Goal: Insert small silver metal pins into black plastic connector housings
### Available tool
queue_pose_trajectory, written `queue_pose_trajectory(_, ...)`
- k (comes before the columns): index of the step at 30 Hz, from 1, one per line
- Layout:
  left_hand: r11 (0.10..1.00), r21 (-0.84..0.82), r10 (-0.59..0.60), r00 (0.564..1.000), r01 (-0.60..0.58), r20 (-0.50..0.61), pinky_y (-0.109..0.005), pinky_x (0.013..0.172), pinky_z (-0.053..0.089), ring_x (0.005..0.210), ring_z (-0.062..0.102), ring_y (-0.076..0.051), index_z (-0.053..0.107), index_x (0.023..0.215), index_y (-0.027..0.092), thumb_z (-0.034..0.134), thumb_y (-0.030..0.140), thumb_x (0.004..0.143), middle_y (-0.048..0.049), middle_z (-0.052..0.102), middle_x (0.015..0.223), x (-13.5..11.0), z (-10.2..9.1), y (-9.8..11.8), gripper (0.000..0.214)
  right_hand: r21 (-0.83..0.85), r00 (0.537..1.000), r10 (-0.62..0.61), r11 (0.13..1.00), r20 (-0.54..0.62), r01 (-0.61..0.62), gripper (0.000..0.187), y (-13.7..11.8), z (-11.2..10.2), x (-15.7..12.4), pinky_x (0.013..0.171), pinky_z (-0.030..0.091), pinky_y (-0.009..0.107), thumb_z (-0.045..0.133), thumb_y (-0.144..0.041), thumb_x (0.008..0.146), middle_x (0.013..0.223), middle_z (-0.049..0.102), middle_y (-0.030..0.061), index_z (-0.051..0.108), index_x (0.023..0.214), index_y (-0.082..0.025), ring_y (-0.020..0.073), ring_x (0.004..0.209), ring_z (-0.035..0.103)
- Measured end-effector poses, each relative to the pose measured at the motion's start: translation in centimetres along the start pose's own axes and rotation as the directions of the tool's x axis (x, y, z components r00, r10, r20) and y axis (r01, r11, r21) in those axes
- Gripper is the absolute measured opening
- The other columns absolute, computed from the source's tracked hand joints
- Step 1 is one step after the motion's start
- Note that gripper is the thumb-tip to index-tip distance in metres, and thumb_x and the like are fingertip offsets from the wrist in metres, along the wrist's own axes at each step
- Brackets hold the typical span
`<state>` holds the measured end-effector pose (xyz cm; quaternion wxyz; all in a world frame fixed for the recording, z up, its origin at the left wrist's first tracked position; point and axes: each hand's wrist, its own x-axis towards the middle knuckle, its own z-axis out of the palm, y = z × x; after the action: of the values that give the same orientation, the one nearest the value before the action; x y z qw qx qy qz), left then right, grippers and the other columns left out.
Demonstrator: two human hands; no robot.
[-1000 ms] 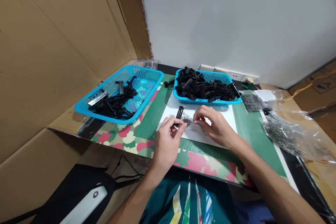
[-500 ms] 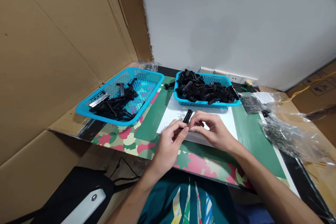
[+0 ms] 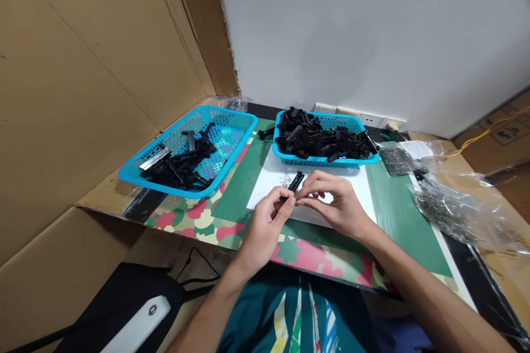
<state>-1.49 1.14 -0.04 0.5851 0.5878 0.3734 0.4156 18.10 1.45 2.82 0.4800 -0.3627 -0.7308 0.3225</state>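
Observation:
Over the white sheet (image 3: 265,190), my left hand (image 3: 270,216) is closed around the lower end of a slim black plastic part (image 3: 296,182), which tilts up and away from me. My right hand (image 3: 334,201) sits close beside it, thumb and forefinger pinched together at the part's near end by my left thumb. Whatever lies between those right fingertips is too small or hidden to make out. A scatter of tiny metal pieces (image 3: 285,180) rests on the sheet just left of the part.
A blue basket (image 3: 238,162) with some black parts stands at left. Another blue basket (image 3: 327,164), heaped with black parts, stands behind my hands. Plastic bags of small metal pieces (image 3: 395,161) (image 3: 439,212) lie at right. Cardboard walls the left side; a white wall rises behind.
Both hands stay together at the black part, with only a slight shift of the right fingers toward the left thumb. The whole view has moved a little. The baskets stand as before.

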Motion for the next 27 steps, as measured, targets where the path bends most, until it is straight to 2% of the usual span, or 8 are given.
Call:
queue_pose_trajectory(9,1.0,-0.001,-0.014,0.998,0.014,0.053,-0.024,0.061,0.029,0.069,0.039,-0.012,0.058,0.105,0.021,0.058,0.05,0.105,0.004,0.043,0.079,0.0,-0.2,0.0,0.029,-0.084,0.996,-0.081,0.993,-0.027,0.078,0.006,0.2,0.0,-0.1,0.071,0.051,0.029,0.077,-0.025,0.096,0.092,0.067,0.0047,0.082,0.097,-0.022,0.0172,0.083,0.065)
queue_pose_trajectory(14,0.999,0.031,0.023,0.998,-0.021,-0.065,-0.025,0.059,0.029,0.064,0.037,-0.011,0.059,0.091,0.019,0.063,0.048,0.103,0.0041,0.044,0.076,0.1,-0.2,0.0,0.031,-0.075,1.0,-0.012,0.997,-0.001,0.012,0.006,-0.2,-0.1,-0.1,0.072,0.051,0.03,0.076,-0.023,0.097,0.091,0.069,0.0045,0.082,0.097,-0.022,0.017,0.082,0.065)
queue_pose_trajectory(17,0.999,0.028,0.029,0.993,-0.026,-0.116,-0.024,0.057,0.028,0.061,0.035,-0.011,0.059,0.09,0.019,0.065,0.049,0.102,0.0046,0.043,0.073,0.2,-0.2,-0.1,0.032,-0.061,0.999,0.051,0.997,0.017,-0.05,0.008,-0.4,0.2,-0.1,0.073,0.05,0.03,0.074,-0.023,0.098,0.09,0.07,0.0042,0.081,0.097,-0.021,0.0169,0.081,0.065)
queue_pose_trajectory(23,0.997,0.081,0.028,0.988,-0.016,-0.153,-0.024,0.057,0.031,0.062,0.038,-0.011,0.062,0.091,0.02,0.065,0.049,0.101,0.0039,0.047,0.074,0.1,0.0,0.1,0.032,-0.049,0.995,0.097,0.994,-0.01,-0.097,0.011,-0.2,1.0,-0.2,0.064,0.046,0.028,0.071,-0.023,0.099,0.087,0.068,0.0038,0.08,0.093,-0.019,0.0147,0.075,0.06)
queue_pose_trajectory(27,0.998,0.066,0.01,0.99,0.0,-0.14,-0.025,0.057,0.031,0.062,0.038,-0.012,0.064,0.096,0.02,0.057,0.05,0.105,0.0034,0.045,0.073,-0.1,0.1,0.3,0.033,-0.042,0.996,0.058,0.997,-0.073,-0.061,0.009,-0.2,1.1,-0.2,0.062,0.046,0.028,0.072,-0.019,0.096,0.087,0.07,0.0041,0.079,0.092,-0.019,0.0145,0.074,0.06)
